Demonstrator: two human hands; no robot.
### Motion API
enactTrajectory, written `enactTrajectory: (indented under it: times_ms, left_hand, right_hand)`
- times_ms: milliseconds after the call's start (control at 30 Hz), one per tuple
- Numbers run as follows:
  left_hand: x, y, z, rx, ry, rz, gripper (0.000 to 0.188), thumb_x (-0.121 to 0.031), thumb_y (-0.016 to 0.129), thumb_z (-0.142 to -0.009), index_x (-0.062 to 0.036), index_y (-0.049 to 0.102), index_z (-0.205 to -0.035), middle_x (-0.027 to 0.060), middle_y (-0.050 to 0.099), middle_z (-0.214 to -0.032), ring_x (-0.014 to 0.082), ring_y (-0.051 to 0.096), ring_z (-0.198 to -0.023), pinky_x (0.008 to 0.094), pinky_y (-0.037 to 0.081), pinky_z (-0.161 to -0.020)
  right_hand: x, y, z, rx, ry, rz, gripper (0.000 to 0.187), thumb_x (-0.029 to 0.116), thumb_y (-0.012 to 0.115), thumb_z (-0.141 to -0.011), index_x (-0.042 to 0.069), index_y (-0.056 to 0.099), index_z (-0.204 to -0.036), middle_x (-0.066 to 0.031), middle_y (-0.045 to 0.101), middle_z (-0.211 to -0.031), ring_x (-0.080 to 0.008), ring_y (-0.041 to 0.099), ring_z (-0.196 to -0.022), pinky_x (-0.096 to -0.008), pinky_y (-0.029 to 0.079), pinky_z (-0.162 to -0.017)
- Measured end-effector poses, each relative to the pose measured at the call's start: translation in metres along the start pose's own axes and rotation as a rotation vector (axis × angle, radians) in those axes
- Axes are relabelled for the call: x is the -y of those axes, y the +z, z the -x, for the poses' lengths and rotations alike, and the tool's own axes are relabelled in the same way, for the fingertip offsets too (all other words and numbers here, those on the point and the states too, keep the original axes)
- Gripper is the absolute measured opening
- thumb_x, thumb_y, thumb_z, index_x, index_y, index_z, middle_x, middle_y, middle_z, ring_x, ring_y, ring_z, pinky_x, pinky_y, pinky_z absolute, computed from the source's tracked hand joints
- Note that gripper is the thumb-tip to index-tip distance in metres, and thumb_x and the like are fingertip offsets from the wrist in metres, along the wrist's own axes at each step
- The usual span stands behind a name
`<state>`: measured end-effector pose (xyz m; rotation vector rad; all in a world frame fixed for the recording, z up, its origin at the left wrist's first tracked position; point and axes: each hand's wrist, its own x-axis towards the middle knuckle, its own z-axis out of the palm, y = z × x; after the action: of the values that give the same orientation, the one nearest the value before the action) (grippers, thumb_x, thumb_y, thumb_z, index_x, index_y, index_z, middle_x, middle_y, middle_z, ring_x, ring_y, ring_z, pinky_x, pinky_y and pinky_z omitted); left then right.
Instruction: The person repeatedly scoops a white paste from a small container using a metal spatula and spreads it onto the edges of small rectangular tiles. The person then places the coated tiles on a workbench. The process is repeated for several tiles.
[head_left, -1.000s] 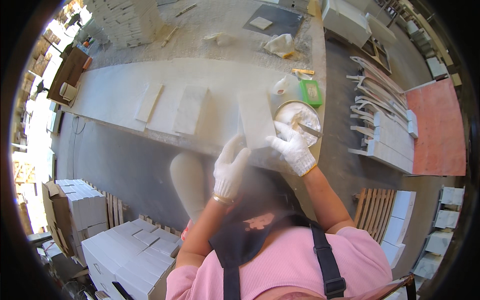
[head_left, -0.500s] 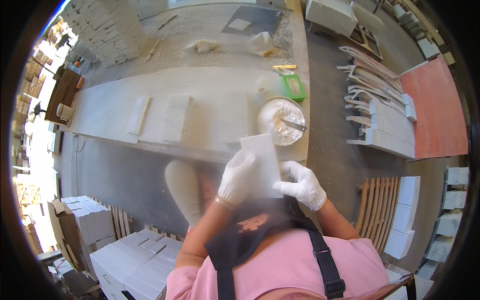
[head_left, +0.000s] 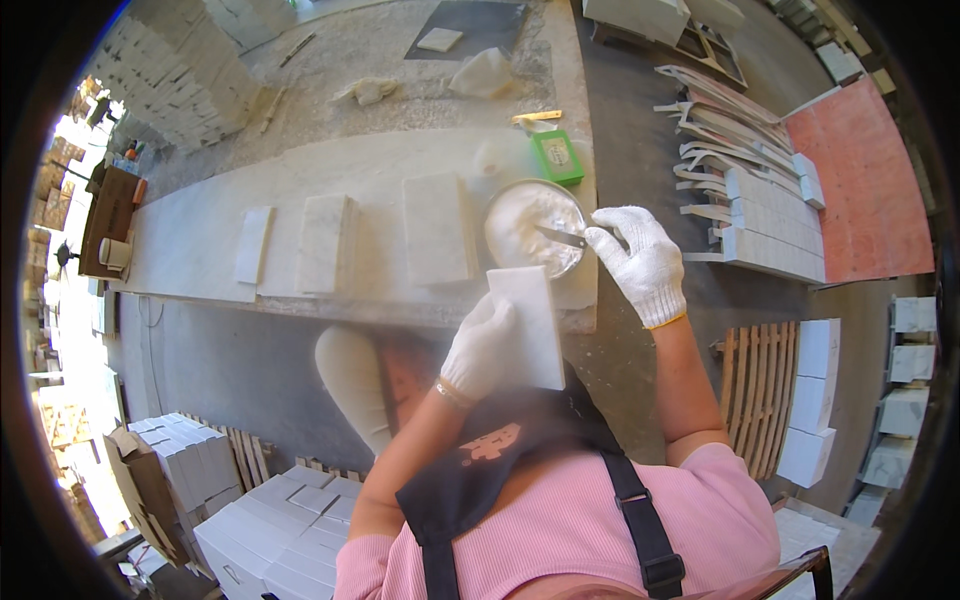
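Observation:
My left hand, in a white knit glove, grips a white rectangular stone tile by its left edge, held upright in front of my apron. My right hand, gloved the same way, is at the right rim of a round bowl of white paste. Its thumb and forefinger are apart, with the thumb at the outer end of a putty knife that lies across the paste. Whether the thumb touches the knife is hard to see.
On the worktable lie a thick white slab, more tiles to its left, and a green box behind the bowl. Stacked white blocks stand at right, beside a wooden pallet. White boxes are at lower left.
My right hand has left the tile's right edge and moved up and right to the knife in the bowl. The left hand keeps the tile. The whole view has shifted slightly.

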<state>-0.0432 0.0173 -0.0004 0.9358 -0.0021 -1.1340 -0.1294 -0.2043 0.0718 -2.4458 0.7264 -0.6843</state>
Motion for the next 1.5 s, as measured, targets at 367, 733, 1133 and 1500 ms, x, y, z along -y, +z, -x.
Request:
enactTrajectory:
  times_ms: [367, 733, 1133, 1500]
  left_hand:
    - [0.023, -0.02, -0.028, -0.006, -0.076, 0.094, 0.036, -0.028, 0.055, -0.108, -0.0054, 0.056, -0.135, 0.001, 0.064, -0.109, 0.0113, 0.06, -0.093, 0.0316, 0.053, -0.083]
    - [0.02, -0.009, -0.032, -0.082, -0.077, 0.091, 0.023, -0.023, 0.054, -0.108, -0.0053, 0.062, -0.119, -0.003, 0.062, -0.094, 0.0064, 0.058, -0.08, 0.0252, 0.05, -0.069]
    - [0.007, 0.006, -0.03, -0.106, -0.08, 0.079, 0.022, -0.024, 0.057, -0.104, -0.0062, 0.063, -0.116, -0.0042, 0.059, -0.091, 0.0049, 0.054, -0.075, 0.0245, 0.047, -0.064]
    - [0.001, 0.015, -0.032, 0.012, -0.065, 0.183, 0.031, -0.023, 0.052, -0.106, -0.0055, 0.057, -0.131, -0.0002, 0.063, -0.103, 0.0088, 0.06, -0.085, 0.027, 0.053, -0.074]
  right_hand:
    - [-0.006, 0.028, -0.016, 0.386, 0.096, 0.146, 0.028, 0.034, 0.073, -0.088, 0.023, 0.077, -0.113, -0.0081, 0.074, -0.102, -0.0299, 0.071, -0.091, -0.0389, 0.056, -0.08]
    - [-0.021, 0.008, -0.025, 0.368, 0.306, -0.4, 0.025, 0.012, 0.071, -0.093, 0.002, 0.074, -0.116, 0.0004, 0.072, -0.092, -0.0035, 0.058, -0.07, -0.0225, 0.049, -0.064]
    - [-0.028, 0.027, -0.024, 0.467, 0.417, -0.585, 0.023, 0.011, 0.07, -0.092, 0.003, 0.074, -0.113, -0.0002, 0.071, -0.088, -0.0055, 0.058, -0.068, -0.0224, 0.046, -0.06]
    - [0.0, -0.024, -0.017, 0.38, 0.546, -0.728, 0.028, 0.01, 0.069, -0.09, 0.003, 0.073, -0.117, -0.0017, 0.071, -0.084, -0.0051, 0.059, -0.063, -0.0202, 0.043, -0.055]
